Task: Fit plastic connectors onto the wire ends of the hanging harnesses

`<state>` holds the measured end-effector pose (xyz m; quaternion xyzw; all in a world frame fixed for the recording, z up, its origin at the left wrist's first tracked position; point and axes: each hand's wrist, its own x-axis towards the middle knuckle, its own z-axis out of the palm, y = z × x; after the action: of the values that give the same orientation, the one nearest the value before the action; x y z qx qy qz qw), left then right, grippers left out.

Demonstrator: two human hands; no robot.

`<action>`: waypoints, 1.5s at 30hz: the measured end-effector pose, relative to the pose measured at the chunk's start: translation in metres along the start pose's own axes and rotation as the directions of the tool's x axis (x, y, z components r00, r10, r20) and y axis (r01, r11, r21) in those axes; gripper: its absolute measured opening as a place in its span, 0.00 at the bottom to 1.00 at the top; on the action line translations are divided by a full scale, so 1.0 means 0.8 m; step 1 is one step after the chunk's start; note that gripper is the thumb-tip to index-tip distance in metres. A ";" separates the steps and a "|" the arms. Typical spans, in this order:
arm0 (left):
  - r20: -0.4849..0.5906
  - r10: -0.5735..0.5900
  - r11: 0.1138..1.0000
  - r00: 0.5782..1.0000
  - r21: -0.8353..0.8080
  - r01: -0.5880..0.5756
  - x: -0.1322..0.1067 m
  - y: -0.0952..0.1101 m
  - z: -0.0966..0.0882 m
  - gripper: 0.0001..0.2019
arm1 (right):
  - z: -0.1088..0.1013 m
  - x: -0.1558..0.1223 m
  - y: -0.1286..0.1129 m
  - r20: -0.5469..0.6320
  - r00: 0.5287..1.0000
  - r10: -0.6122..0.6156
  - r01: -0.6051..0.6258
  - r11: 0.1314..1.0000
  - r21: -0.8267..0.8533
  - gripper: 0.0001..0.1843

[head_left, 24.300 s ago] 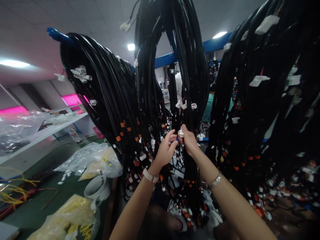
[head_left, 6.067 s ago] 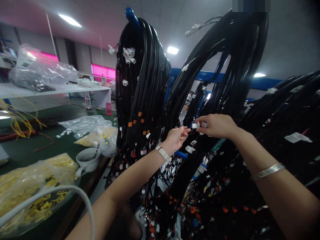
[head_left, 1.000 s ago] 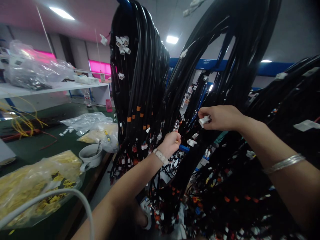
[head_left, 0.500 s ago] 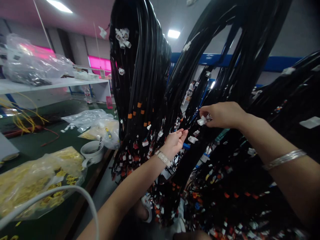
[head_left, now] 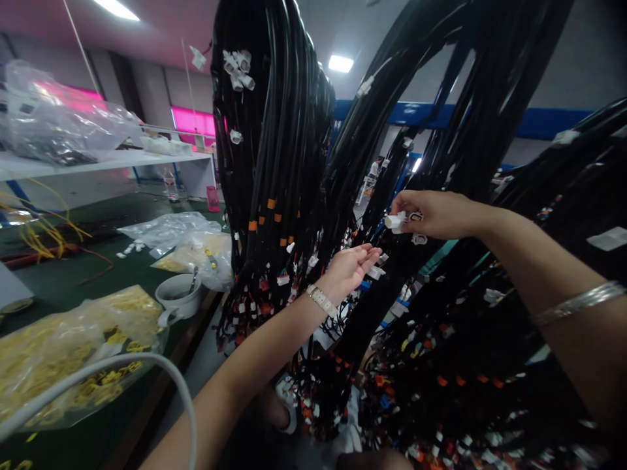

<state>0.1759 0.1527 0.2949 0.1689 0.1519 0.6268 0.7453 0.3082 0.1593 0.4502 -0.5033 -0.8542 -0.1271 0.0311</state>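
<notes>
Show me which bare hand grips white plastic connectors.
The bare right hand, with silver bracelet, grips white plastic connectors; the bare left hand, with white wristband, shows none, its fingers extended.

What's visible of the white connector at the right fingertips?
The white connector is a blocky housing, plastic by its look, pinched in the right hand. Its free end points left in view. The open left hand is lower left, apart from it. Other white connectors sit close by; contact is unclear. I can't make out its wires.
</notes>
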 end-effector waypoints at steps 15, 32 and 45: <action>0.151 -0.060 0.986 0.987 0.161 0.035 -0.011 0.012 0.009 0.10 | -0.004 0.004 0.006 0.092 0.993 -0.075 0.056 0.981 0.188 0.22; 0.217 -0.151 0.981 0.964 0.152 0.120 -0.007 0.002 0.012 0.08 | -0.002 0.007 -0.007 0.153 0.988 0.004 0.000 1.000 -0.030 0.23; 0.252 -0.149 0.977 0.956 0.184 0.104 -0.005 -0.001 0.014 0.06 | -0.007 0.004 -0.006 0.261 0.962 -0.085 0.038 0.983 0.179 0.26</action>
<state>0.1810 0.1480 0.3043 0.3034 0.1140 0.5342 0.7807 0.3023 0.1584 0.4557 -0.4845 -0.8735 0.0156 -0.0452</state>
